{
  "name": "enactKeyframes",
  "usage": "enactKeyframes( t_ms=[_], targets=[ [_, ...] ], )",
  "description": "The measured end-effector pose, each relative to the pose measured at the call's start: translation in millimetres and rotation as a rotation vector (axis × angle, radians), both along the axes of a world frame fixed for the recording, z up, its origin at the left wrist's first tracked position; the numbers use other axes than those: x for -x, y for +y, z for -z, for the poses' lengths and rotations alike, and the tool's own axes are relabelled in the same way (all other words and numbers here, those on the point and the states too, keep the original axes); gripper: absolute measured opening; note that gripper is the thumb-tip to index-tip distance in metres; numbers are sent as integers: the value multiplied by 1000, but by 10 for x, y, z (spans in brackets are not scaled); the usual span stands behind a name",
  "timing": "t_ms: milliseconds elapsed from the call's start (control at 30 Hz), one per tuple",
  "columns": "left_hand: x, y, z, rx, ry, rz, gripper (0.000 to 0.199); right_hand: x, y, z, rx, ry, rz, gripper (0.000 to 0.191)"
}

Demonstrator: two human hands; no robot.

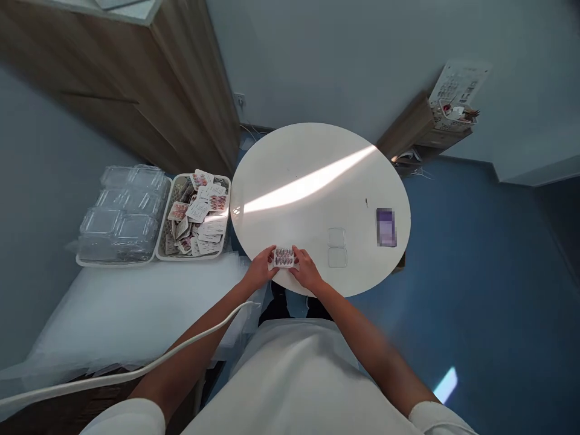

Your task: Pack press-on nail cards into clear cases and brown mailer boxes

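Note:
Between my two hands, over the near edge of the round white table (272,175), is a small card of press-on nails (284,258) with rows of patterned pieces. My left hand (261,268) grips its left side, fingers closed on the edge. The right side of the card is pinched by my right hand (306,268). An open clear plastic case (337,248) lies on the table to the right of my right hand.
A white basket (228,208) full of nail cards stands left of the table. Beside it, clear plastic boxes (120,211) are stacked in another basket. A purple packet (386,228) lies at the table's right. A white cable (181,344) crosses above my left forearm.

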State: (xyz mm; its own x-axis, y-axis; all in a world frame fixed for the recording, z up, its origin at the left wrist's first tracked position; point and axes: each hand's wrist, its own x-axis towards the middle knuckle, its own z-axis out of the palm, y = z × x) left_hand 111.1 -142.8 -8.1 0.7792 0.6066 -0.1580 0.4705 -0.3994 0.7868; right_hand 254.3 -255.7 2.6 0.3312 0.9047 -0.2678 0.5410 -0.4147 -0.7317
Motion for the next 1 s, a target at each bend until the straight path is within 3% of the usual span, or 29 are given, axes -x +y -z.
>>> enactKeyframes(
  t_ms=[233,433,700,1000],
  targets=[
    [-458,-533,-53,57,-102,170,60,-535,-733,-66,-53,50,55,69],
    [-911,-831,-64,24,-5,246,59,-1011,-1104,-38,-21,79,58,66],
    [-1385,-1021,-50,-63,212,200,56,-1558,-1152,143,11,-57,-21,66],
    [-1527,-1091,-54,-105,362,116,56,-1654,-1040,299,34,-83,-89,66]
  ],
)
